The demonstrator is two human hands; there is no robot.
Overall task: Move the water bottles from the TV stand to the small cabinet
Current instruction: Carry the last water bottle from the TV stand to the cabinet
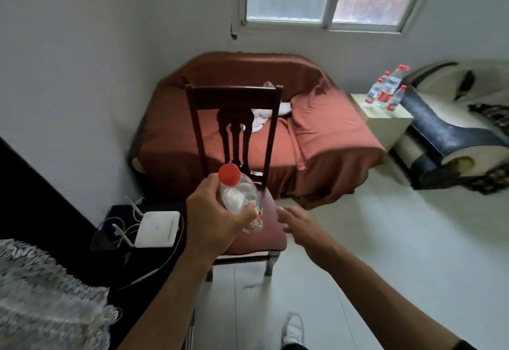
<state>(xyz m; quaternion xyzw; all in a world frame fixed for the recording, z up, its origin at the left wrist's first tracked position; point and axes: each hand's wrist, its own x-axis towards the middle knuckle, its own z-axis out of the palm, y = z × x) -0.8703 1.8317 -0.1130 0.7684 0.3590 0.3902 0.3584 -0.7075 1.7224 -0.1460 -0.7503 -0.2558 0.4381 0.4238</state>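
Left hand (213,216) fingers wrap the clear red-capped plastic water bottle (240,199), hiding its lower body, above the dark wooden chair (234,129), cap tilted toward the camera; right hand (298,224) fingers spread, empty.

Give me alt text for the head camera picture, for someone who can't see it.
The left hand grips a clear water bottle with a red cap above a wooden chair, the open right hand beside it. Across the room, four more bottles stand on a small cabinet beside a rust-covered sofa.
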